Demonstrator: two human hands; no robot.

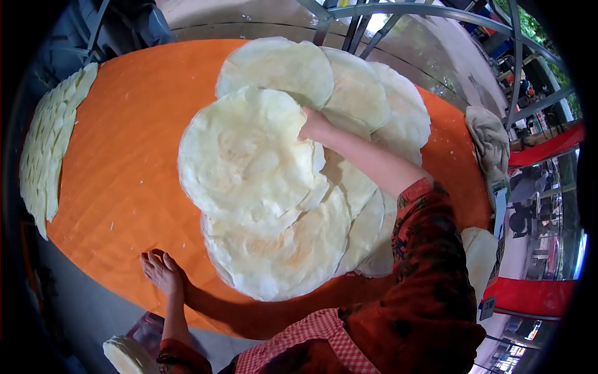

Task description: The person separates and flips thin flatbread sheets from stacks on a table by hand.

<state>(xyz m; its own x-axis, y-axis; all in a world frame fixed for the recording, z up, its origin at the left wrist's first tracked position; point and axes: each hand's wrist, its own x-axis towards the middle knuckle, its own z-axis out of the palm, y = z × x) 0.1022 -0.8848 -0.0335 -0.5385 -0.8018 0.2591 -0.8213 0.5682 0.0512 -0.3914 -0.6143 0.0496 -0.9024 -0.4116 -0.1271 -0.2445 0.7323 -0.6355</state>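
Large, thin round flatbreads lie in overlapping stacks over the middle and right of an orange tablecloth [124, 156]. My right hand [313, 124] reaches across them and grips the right edge of the top flatbread [249, 156]; its fingertips are partly hidden by the sheet. This flatbread is pale, with a wrinkled centre, and overlaps another flatbread [293, 255] closer to me. Near the table's front left edge, my left hand [161, 272] rests on the orange cloth with its fingers apart, holding nothing.
Folded pale sheets [53, 143] line the far left edge. A grey cloth [489, 143] hangs at the right edge, above more flatbreads [478, 255]. Another stack of flatbreads [128, 355] stands low at the left. Metal bars [423, 9] run behind the table.
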